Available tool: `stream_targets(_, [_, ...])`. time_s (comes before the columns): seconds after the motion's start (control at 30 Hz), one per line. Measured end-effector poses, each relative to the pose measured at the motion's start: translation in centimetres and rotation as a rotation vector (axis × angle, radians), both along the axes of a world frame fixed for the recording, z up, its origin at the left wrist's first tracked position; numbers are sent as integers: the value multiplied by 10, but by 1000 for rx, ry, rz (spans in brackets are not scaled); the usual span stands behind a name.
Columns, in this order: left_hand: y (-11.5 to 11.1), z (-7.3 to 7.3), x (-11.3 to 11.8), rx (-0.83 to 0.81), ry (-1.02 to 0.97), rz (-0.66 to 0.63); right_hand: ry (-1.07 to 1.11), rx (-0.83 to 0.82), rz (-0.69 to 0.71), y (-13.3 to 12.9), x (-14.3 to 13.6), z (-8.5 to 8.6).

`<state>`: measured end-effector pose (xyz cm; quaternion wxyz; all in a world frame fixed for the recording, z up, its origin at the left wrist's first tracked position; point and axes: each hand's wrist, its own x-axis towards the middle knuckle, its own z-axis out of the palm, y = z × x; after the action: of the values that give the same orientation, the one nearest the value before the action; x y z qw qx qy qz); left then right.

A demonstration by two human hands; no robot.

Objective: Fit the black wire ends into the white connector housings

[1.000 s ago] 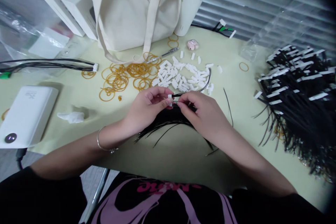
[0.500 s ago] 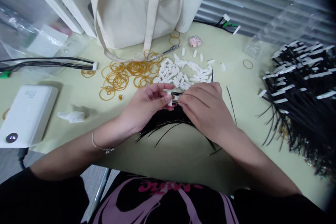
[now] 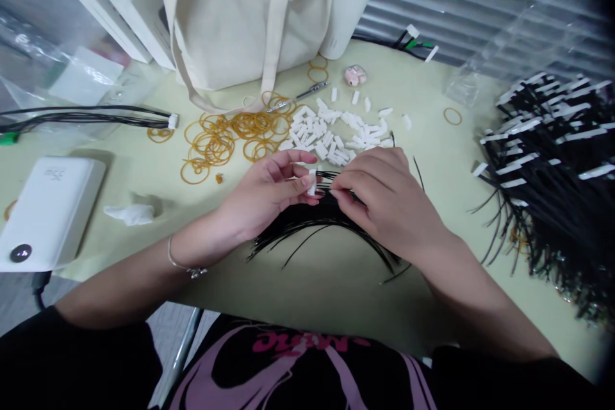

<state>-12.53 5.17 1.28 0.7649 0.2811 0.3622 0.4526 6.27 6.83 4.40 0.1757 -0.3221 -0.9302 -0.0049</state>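
A small white connector housing (image 3: 312, 182) is pinched between the thumb and fingers of my left hand (image 3: 269, 195). Thin black wires run from its right side toward my right hand (image 3: 389, 195). The right fingers are closed around black wires a short way from the housing; the exact wire ends are hidden. Beneath both hands a bundle of loose black wires (image 3: 293, 224) lies across the table, some ends fanning toward me. Just beyond the hands is a pile of white connector housings (image 3: 321, 134).
Rubber bands (image 3: 211, 141) lie left of the housings, near a pen (image 3: 312, 90). A cloth bag (image 3: 240, 25) stands behind. At right is a large heap of black wires with white connectors (image 3: 552, 160). A white power bank (image 3: 52, 211) and finished-looking harness (image 3: 96, 116) sit left.
My right hand has shifted slightly to the right, away from the housing, and more of the wires show between the hands. My left hand stays nearly in place with the housing.
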Motion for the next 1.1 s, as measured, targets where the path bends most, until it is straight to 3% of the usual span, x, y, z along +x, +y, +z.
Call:
stream_targets(0.4, [1, 0, 0, -22, 19, -13, -39, 0, 7, 0, -2, 2])
stream_targets(0.83, [-3, 1, 2, 275, 322, 13, -113, -235, -56, -2, -3, 2])
stream_targets(1.1, [-3, 1, 2, 314, 363, 18, -117, -272, -71, -2, -3, -1])
